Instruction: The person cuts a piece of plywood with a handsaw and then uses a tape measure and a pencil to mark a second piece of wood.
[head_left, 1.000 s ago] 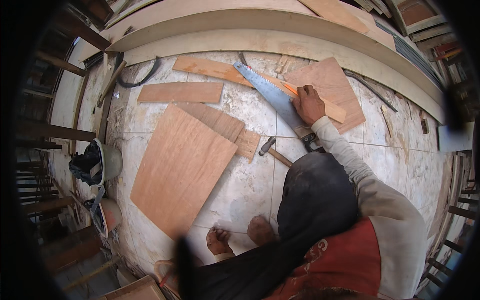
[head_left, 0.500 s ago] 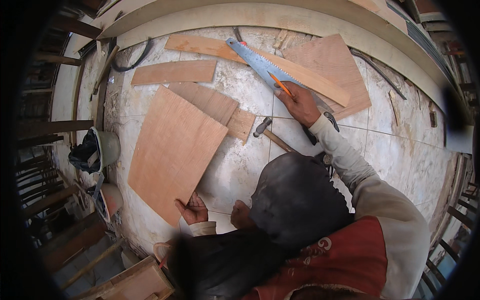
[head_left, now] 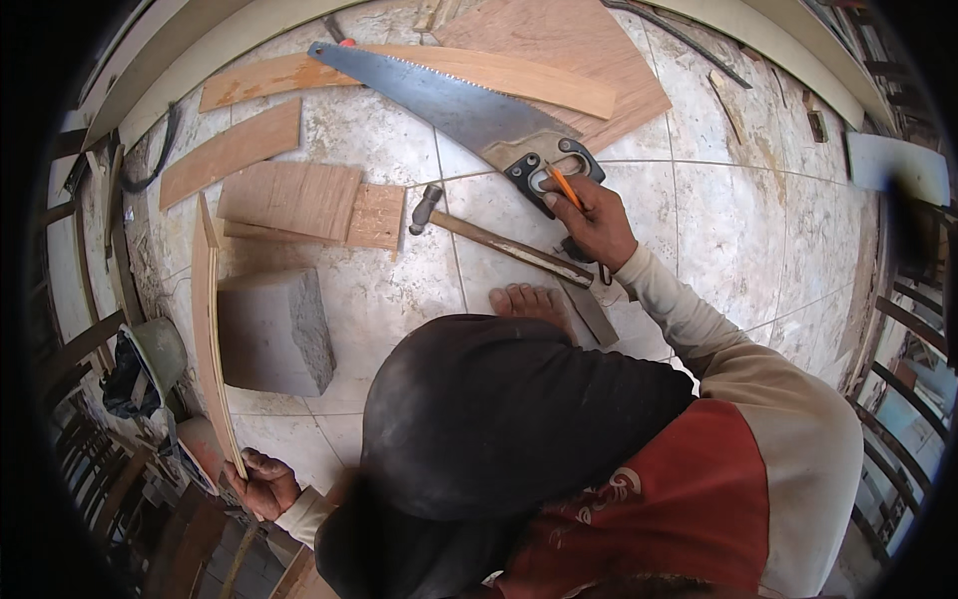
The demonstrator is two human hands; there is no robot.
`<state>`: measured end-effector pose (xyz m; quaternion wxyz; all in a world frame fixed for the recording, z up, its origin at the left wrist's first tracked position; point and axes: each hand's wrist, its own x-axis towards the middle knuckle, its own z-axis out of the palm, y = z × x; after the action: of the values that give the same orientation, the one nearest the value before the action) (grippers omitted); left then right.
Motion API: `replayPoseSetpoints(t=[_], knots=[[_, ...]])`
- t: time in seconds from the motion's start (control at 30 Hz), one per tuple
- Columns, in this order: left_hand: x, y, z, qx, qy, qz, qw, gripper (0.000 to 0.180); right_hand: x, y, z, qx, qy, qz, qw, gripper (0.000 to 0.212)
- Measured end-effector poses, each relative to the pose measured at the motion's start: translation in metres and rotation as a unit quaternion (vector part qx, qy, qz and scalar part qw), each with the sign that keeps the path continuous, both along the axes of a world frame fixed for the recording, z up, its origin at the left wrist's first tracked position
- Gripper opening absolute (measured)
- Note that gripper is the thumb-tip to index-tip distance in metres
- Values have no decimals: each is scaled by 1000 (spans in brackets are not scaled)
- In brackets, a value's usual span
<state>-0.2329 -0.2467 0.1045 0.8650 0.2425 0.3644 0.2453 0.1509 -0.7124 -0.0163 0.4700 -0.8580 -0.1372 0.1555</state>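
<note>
My left hand [head_left: 265, 483] grips the near end of a plywood sheet [head_left: 208, 329], which stands tilted up, nearly edge-on. Beside the sheet, a grey block [head_left: 274, 334] sits on the floor. In my closed right hand [head_left: 597, 222] is an orange pencil [head_left: 565, 187], its tip over the dark handle of a handsaw [head_left: 449, 105]. My fingers are right at that handle; whether they touch it I cannot tell. The saw's blade lies across a long wooden strip [head_left: 499, 70]. A hammer [head_left: 499, 240] with a wooden handle rests nearer to me.
Smaller plywood pieces [head_left: 289, 203] and a curved-looking strip [head_left: 230, 152] lie on the tiled floor [head_left: 718, 230]. A large plywood panel [head_left: 589, 50] is at the back. Buckets [head_left: 160, 349] stand at the left. My bare foot [head_left: 529, 301] is near the hammer.
My left hand has swung the plywood sheet up from lying flat and to the left, uncovering the grey block. My right hand has moved back to the saw's handle, pencil still held. The view has shifted.
</note>
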Motion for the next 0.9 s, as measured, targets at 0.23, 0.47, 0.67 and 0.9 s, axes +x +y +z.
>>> replayPoseSetpoints(t=[0.23, 0.47, 0.67, 0.9], knots=[[-63, -49, -132, -56, 17, 5, 998, 45, -10, -82, -1, -153, -13, 93, 984, 38], [-15, -110, -177, -100, -62, 15, 993, 56, -27, -55, 10, -359, -33, 239, 902, 51], [41, -110, -93, 9, -9, -318, 948, 64, 11, -32, 99, -224, 13, 107, 969, 59], [213, -44, 41, 342, -101, -383, 852, 84, 37, 191, 223, 91, 141, 372, 913, 69]])
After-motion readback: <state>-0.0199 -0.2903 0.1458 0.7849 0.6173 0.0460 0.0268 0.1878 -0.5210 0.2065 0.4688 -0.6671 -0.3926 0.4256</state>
